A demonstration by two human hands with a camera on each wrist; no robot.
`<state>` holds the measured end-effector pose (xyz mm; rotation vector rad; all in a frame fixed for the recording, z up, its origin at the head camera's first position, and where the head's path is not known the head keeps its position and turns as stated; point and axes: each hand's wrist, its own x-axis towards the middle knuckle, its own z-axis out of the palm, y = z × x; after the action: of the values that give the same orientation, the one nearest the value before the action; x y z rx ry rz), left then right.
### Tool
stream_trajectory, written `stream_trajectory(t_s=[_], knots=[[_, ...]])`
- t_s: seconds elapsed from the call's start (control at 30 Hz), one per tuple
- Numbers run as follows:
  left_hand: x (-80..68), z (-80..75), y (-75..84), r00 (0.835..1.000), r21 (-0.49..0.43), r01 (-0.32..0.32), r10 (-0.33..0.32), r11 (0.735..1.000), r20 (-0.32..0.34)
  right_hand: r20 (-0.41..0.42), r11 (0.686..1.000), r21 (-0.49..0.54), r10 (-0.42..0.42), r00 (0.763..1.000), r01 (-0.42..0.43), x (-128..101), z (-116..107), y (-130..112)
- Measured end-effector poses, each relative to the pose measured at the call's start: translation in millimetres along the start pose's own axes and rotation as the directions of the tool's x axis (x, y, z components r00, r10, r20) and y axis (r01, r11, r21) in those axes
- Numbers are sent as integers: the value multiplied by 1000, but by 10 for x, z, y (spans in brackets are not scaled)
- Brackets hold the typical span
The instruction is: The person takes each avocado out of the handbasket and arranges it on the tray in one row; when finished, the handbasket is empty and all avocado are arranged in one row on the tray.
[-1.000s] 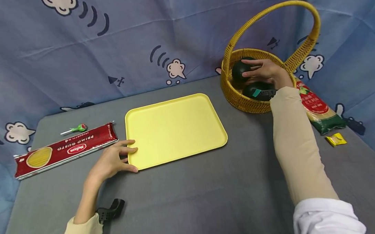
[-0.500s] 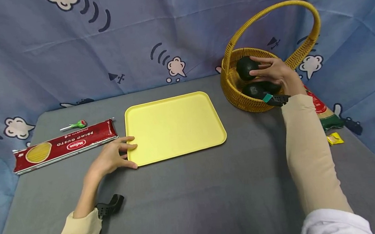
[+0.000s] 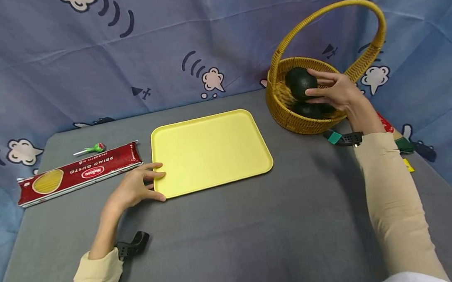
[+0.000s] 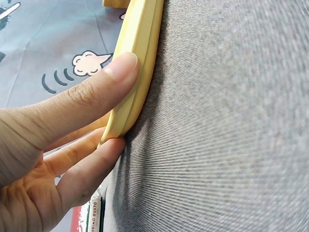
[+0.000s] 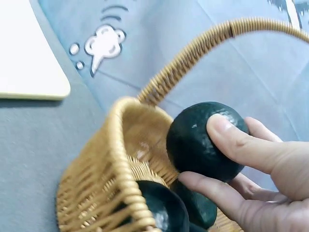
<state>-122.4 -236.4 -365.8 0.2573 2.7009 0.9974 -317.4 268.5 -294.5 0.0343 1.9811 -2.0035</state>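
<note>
Within the yellow wicker basket [image 3: 298, 124], my right hand [image 3: 334, 89] grips a dark green avocado [image 3: 300, 82] between thumb and fingers. The right wrist view shows this avocado raised to about rim height, with more dark avocados [image 5: 161, 208] below it in the basket. My left hand [image 3: 134, 187] holds the near left corner of the yellow tray [image 3: 211, 152], which lies flat on the table. In the left wrist view the thumb [image 4: 120, 67] presses on the tray's rim while the other fingers touch it around the corner.
A red spaghetti pack [image 3: 79, 173] and a green lollipop [image 3: 95, 148] lie on the left. Behind the right arm, a red and green bag [image 3: 403, 145] and a small yellow packet [image 3: 408, 165] are partly hidden. The basket's tall handle [image 3: 379, 21] arches above the right hand.
My right hand has taken hold of the avocado, lifted it off the others and shifted slightly right. The right forearm has swung to the right. My left hand keeps its place at the tray.
</note>
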Motion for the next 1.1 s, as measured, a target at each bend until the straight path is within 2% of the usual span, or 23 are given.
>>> stream_trajectory(t_s=[0.07, 0.3, 0.53, 0.7, 0.87, 1.1], knots=[[4, 1, -15, 1000, 4, -7, 7, 1000, -5, 5, 997, 76, -23, 1000, 23, -50, 50, 6], [18, -7, -1, 1000, -4, -6, 6, 1000, -4, 15, 987, 130, -94, 995, 91, -255, 190, 20], [1, -13, 6, 1000, -5, -19, 19, 1000, -1, 11, 986, 102, -132, 991, 130, -488, 420, 66], [7, -18, -16, 999, -2, -37, 37, 999, 0, 85, 983, 102, -165, 983, 156, -584, 601, 154], [11, -16, -25, 999, 9, -45, 45, 999, 0, 165, 975, 98, -212, 963, 198, -590, 760, 299], [-6, -22, -28, 999, -19, -43, 43, 999, 0, 273, 955, 144, -289, 917, 259, -501, 944, 537]])
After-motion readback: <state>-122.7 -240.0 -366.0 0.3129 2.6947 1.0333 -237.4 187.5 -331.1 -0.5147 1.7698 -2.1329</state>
